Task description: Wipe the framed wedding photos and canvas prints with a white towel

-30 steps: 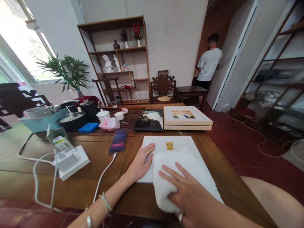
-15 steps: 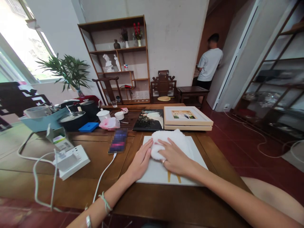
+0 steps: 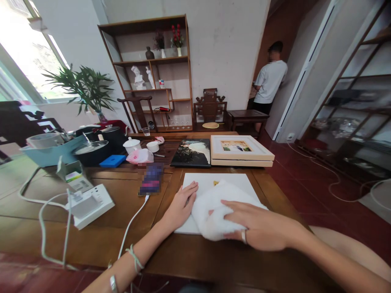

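A white board [image 3: 188, 226] lies flat on the wooden table in front of me. It is the back of a panel or frame, and a small yellowish patch [image 3: 216, 183] shows near its far edge. My left hand [image 3: 181, 205] rests on the board's left side, fingers stretched out, holding nothing. A fluffy white cloth [image 3: 210, 211] is bunched over the middle and right of the board, hanging over its near edge. My right hand [image 3: 259, 226] grips the cloth with its fingers bent into it. The fingertips are partly sunk in the cloth.
Beyond the board are a dark picture [image 3: 192, 153] and stacked light wood frames [image 3: 242, 156]. To the left lie a phone [image 3: 151, 178] on a cable, an open box [image 3: 91, 205], a blue block [image 3: 112, 161] and pots [image 3: 91, 152]. A person [image 3: 270, 83] stands by the doorway.
My right hand has drawn the cloth toward me and to the right, to the board's near edge, uncovering its far part. My left hand stays at almost the same spot.
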Motion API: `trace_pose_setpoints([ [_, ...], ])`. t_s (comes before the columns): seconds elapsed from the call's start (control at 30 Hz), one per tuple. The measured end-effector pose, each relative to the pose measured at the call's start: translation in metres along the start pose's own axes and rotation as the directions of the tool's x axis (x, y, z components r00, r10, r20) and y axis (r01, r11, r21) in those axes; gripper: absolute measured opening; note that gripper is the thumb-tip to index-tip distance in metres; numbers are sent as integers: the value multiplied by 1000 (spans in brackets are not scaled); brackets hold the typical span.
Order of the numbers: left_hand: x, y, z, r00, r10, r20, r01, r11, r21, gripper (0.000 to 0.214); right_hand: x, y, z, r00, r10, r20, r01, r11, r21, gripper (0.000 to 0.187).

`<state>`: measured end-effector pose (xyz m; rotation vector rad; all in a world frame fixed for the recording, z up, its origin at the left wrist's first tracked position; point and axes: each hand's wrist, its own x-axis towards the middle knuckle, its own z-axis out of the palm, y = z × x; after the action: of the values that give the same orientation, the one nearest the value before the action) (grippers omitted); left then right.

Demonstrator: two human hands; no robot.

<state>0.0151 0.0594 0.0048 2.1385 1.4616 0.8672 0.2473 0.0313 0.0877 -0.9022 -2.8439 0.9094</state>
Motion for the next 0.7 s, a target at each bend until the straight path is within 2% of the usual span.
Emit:
trace_pose_setpoints([
  [0.1, 0, -2, 1, 1000, 18, 3, -18, 1000, 25, 40, 8, 21, -8, 986, 153, -65, -150, 987, 52, 46],
  [0.17, 0, -3, 2, 1000, 23, -1, -23, 999, 31, 40, 19, 34, -11, 971, 191, -140, -184, 981, 63, 47],
  [0.3, 0, -3, 2, 1000, 17, 2, -17, 999, 49, 40, 52, 46, -13, 941, 163, -296, -163, 986, 25, 38],
  [0.37, 0, -2, 2, 1000, 25, 6, -25, 998, 61, 40, 74, 48, -15, 929, 152, -336, -158, 987, 8, 37],
  [0.47, 1, -2, 1, 999, 47, -21, -46, 997, 69, 38, 109, 47, -21, 933, 126, -336, -137, 990, -11, 36],
  [0.57, 1, -1, 0, 995, 87, -56, -83, 994, 68, 35, 139, 42, -28, 958, 46, -282, -63, 997, -51, 34],
  [0.7, 2, 0, 0, 992, 107, -71, -102, 992, 70, 34, 159, 33, -37, 982, -5, -191, -15, 995, -103, 30],
])
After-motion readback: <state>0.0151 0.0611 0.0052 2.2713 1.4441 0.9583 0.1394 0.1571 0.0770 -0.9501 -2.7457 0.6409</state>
